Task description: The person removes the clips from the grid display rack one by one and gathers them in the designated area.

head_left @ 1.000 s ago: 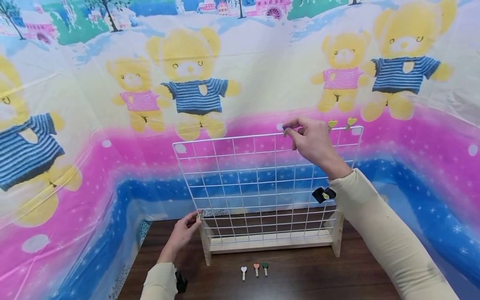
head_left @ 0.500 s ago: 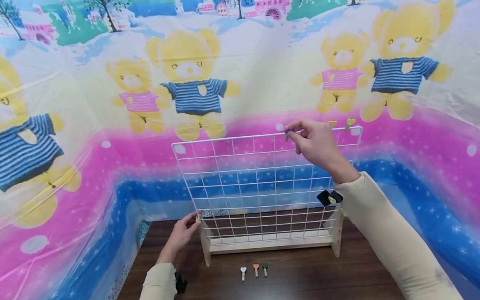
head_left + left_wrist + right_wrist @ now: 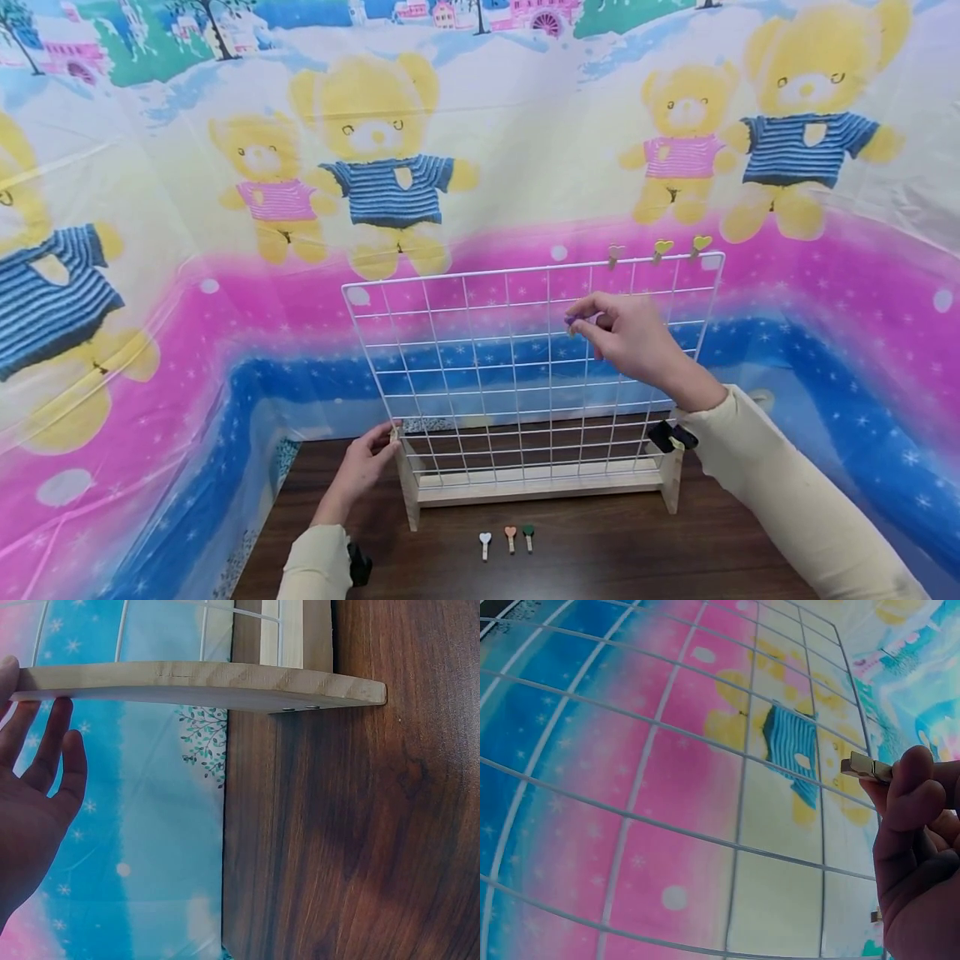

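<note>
A white wire grid [image 3: 480, 367] stands upright in a wooden stand [image 3: 536, 492] on a dark wooden table [image 3: 615, 558]. My right hand [image 3: 579, 320] is in front of the grid at mid height, pinching a small purple-heart clothespin [image 3: 572, 319]. In the right wrist view the thumb and forefinger hold the wooden clothespin [image 3: 865, 766] close to the grid wires [image 3: 742, 795]. My left hand [image 3: 384, 446] rests with straight fingers against the stand's left foot [image 3: 195, 681]. Three heart clothespins [image 3: 662, 248] are clipped along the grid's top wire at the right.
Three loose heart clothespins [image 3: 510, 538] lie on the table in front of the stand. A bear-print plastic sheet [image 3: 375, 167] hangs behind and along both sides. The table's left edge [image 3: 223, 847] runs beside the stand's foot.
My right hand came down from the grid's top wire to mid height, still pinching the purple clothespin. A clipped pink-heart clothespin it covered now shows. The left hand stayed put.
</note>
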Action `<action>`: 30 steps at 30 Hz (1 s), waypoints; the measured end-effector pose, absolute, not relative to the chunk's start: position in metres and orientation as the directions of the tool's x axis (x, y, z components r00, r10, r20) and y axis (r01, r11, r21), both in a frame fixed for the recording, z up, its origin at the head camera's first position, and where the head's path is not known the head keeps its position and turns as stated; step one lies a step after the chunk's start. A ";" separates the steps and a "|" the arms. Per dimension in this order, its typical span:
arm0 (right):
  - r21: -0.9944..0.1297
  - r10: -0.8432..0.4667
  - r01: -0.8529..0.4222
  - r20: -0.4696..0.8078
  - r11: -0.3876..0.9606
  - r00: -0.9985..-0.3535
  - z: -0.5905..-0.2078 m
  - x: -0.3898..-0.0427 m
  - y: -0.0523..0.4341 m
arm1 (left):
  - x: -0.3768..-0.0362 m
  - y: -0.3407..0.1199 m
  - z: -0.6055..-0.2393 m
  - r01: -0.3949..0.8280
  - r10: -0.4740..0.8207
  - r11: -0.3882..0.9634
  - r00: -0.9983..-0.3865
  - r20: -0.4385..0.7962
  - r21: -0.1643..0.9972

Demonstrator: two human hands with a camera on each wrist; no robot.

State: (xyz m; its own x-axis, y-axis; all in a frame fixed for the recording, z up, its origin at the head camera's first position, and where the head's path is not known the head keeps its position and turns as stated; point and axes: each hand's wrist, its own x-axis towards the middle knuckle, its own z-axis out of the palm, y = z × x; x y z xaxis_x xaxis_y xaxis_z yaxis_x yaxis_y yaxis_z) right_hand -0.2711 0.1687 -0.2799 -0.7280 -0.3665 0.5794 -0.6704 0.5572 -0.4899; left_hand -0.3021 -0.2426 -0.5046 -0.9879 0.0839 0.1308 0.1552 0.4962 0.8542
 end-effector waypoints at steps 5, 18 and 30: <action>-0.524 -0.404 -0.661 0.528 0.537 -0.747 -0.305 -0.268 0.172 | -0.303 -0.243 -0.507 0.145 0.077 0.497 -0.989 0.123 0.856; -0.642 -0.473 -0.541 0.298 0.543 -0.829 -0.394 -0.266 0.169 | -0.307 -0.243 -0.507 0.151 0.088 0.493 -0.988 0.124 0.857; -0.645 -0.529 -0.503 0.175 0.576 -0.831 -0.476 -0.265 0.159 | -0.305 -0.245 -0.506 0.147 0.094 0.488 -0.989 0.116 0.860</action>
